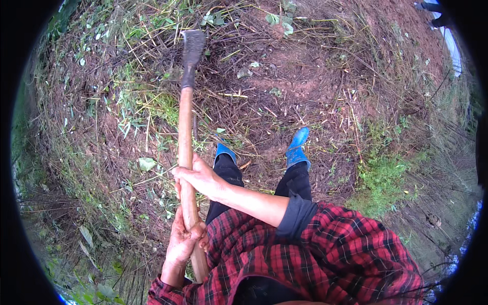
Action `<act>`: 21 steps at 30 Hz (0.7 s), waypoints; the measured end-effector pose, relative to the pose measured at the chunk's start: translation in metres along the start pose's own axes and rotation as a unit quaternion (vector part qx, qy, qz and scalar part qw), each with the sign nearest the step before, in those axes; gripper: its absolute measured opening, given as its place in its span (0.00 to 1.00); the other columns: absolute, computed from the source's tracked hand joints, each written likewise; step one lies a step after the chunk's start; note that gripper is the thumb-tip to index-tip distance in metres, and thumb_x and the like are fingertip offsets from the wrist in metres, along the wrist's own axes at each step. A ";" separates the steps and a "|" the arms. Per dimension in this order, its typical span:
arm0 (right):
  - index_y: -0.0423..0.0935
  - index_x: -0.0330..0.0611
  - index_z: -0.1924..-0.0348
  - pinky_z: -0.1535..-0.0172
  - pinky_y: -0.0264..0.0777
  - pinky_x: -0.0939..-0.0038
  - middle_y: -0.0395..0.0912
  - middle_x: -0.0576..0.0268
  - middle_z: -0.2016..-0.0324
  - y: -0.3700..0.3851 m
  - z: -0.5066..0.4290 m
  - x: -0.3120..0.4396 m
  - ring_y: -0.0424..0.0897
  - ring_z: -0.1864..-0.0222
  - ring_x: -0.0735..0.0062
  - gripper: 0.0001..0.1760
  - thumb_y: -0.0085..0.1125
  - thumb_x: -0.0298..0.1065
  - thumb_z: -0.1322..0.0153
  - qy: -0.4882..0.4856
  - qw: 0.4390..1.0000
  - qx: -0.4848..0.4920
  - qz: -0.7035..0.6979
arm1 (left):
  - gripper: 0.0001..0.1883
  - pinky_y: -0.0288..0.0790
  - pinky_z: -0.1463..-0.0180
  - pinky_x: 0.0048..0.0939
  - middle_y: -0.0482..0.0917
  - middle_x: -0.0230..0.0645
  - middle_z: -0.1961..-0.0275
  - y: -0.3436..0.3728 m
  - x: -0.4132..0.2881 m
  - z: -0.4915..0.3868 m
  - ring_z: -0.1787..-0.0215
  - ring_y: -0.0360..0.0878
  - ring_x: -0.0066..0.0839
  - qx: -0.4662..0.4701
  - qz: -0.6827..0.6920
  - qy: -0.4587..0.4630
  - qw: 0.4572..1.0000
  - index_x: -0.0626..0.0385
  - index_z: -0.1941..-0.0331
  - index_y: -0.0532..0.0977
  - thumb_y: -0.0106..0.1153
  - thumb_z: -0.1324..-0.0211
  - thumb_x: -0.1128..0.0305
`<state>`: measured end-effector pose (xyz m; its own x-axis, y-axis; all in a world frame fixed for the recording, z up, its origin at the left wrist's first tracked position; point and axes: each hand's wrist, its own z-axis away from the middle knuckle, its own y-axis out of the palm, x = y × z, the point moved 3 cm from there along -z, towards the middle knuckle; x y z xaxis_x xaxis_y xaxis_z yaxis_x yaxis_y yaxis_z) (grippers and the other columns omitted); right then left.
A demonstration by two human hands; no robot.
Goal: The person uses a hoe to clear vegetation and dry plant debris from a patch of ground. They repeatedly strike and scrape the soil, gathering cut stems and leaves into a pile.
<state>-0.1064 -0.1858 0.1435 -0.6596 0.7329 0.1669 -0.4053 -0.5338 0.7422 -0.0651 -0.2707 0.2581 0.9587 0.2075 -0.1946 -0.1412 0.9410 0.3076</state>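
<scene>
Both my hands grip the wooden handle [185, 126] of a long-handled brush hook. Its dark metal blade [193, 45] points away from me at the upper left, over cut stems, and has a small bright hooked tip; a socket joins it to the handle. My right hand [198, 177] is wrapped around the middle of the handle. Lower down, near the butt end, my left hand [183, 236] closes around it, with soil on the skin. How far the blade is above the ground, I cannot tell.
Cut stems and dry stalks [244, 95] litter reddish soil [286, 61]. My blue boots [297, 145] stand apart just ahead. Green plants [381, 175] grow at the right, and more weeds [133, 103] at the left. Another person's dark-clad legs [440, 19] show at the upper right.
</scene>
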 end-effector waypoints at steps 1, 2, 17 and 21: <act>0.54 0.40 0.59 0.75 0.77 0.68 0.68 0.61 0.76 -0.025 0.011 0.018 0.75 0.78 0.71 0.15 0.50 0.26 0.32 -0.011 0.998 -0.062 0.020 | 0.24 0.66 0.82 0.24 0.66 0.30 0.78 0.013 0.001 -0.016 0.85 0.66 0.20 0.034 -0.028 -0.031 0.999 0.52 0.50 0.57 0.57 0.48 0.74; 0.59 0.38 0.63 0.73 0.77 0.66 0.69 0.61 0.76 -0.050 0.023 0.035 0.75 0.76 0.69 0.10 0.51 0.26 0.32 -0.001 0.995 -0.102 0.010 | 0.24 0.66 0.82 0.23 0.66 0.30 0.78 0.026 0.003 -0.034 0.85 0.66 0.20 0.060 -0.040 -0.064 0.995 0.52 0.51 0.57 0.57 0.48 0.73; 0.63 0.48 0.68 0.79 0.60 0.80 0.62 0.71 0.82 -0.404 0.227 0.168 0.63 0.83 0.83 0.09 0.54 0.36 0.33 -0.250 0.845 -0.329 -0.340 | 0.20 0.68 0.79 0.24 0.69 0.31 0.78 0.328 0.193 -0.236 0.84 0.71 0.20 0.286 -0.494 -0.139 0.809 0.60 0.56 0.57 0.57 0.48 0.72; 0.61 0.46 0.69 0.81 0.61 0.77 0.63 0.69 0.82 -0.481 0.291 0.228 0.63 0.84 0.82 0.10 0.53 0.34 0.33 -0.360 0.755 -0.482 -0.262 | 0.19 0.70 0.78 0.28 0.73 0.38 0.79 0.408 0.235 -0.297 0.83 0.76 0.24 0.390 -0.557 -0.036 0.732 0.62 0.56 0.60 0.56 0.49 0.71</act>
<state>0.1227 0.3610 0.0134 0.1251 0.8043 0.5810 -0.9921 0.1036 0.0702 0.0297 0.2414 0.0612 0.3859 -0.6140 -0.6885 0.8956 0.0702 0.4394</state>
